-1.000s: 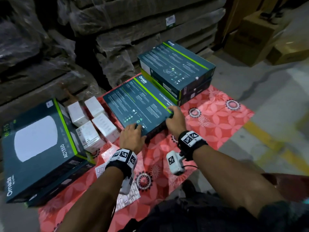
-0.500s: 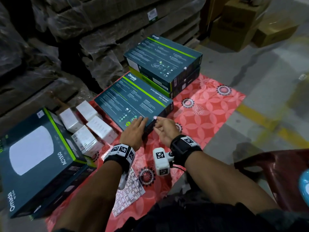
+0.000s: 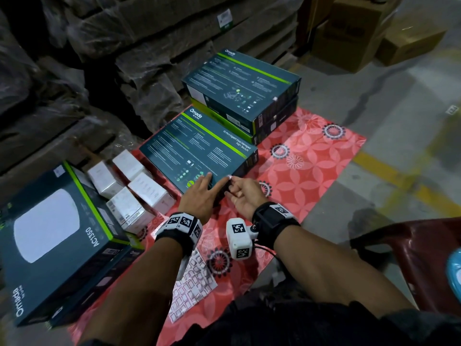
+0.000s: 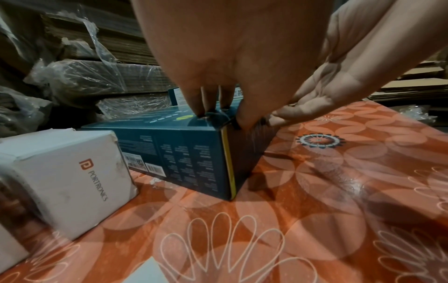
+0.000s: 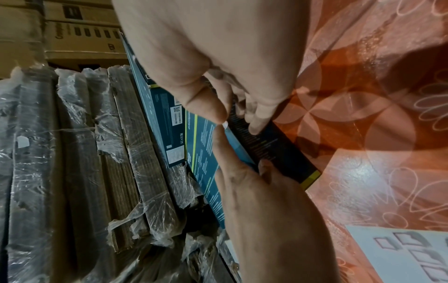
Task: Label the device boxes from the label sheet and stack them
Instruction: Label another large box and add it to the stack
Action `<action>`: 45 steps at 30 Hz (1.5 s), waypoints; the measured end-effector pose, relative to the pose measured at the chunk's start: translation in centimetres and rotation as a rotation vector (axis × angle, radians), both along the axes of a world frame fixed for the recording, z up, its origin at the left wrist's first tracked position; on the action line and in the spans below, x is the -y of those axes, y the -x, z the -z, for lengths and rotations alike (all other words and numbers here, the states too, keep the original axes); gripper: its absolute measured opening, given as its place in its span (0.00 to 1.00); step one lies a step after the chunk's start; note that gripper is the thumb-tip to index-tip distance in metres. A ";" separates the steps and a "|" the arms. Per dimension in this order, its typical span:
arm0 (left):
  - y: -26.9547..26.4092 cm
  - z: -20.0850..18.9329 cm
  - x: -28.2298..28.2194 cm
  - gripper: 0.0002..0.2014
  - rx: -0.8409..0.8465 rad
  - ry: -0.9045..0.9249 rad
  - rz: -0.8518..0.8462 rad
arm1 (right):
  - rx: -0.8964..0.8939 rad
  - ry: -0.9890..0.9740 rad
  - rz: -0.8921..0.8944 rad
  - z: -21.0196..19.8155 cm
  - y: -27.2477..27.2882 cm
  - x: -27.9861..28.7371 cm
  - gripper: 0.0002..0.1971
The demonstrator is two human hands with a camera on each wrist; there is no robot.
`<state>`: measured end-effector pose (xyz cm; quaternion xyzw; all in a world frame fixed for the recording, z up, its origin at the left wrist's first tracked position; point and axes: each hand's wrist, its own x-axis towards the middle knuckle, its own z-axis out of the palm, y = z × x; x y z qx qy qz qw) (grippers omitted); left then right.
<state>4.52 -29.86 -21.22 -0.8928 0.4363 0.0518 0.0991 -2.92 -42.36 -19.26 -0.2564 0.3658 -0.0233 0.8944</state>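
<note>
Glossy teal box (image 3: 199,156) under flat left hand (image 3: 199,198)

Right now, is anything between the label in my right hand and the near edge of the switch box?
Nothing visible. The right hand pinches the small label just off the switch box edge; the left hand rests flat on top, beside that spot.

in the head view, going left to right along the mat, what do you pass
AC1350 box → small white boxes → switch box under the left hand → right hand → bare red mat
</note>
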 end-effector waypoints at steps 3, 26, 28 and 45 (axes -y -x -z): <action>0.0 -0.3 0.1 0.38 0.006 -0.002 -0.013 | 0.006 -0.020 0.006 0.3 -0.1 -0.1 0.31; 0.7 -1.8 1.3 0.37 -0.013 -0.062 -0.087 | 0.002 -0.056 0.021 0.9 0.0 -0.1 0.31; 0.7 -1.7 1.4 0.37 -0.004 -0.063 -0.086 | 0.001 -0.056 0.023 0.9 0.0 -0.1 0.30; 0.7 -1.4 1.4 0.42 0.003 -0.061 -0.073 | -0.029 -0.060 0.014 1.9 -0.3 0.3 0.31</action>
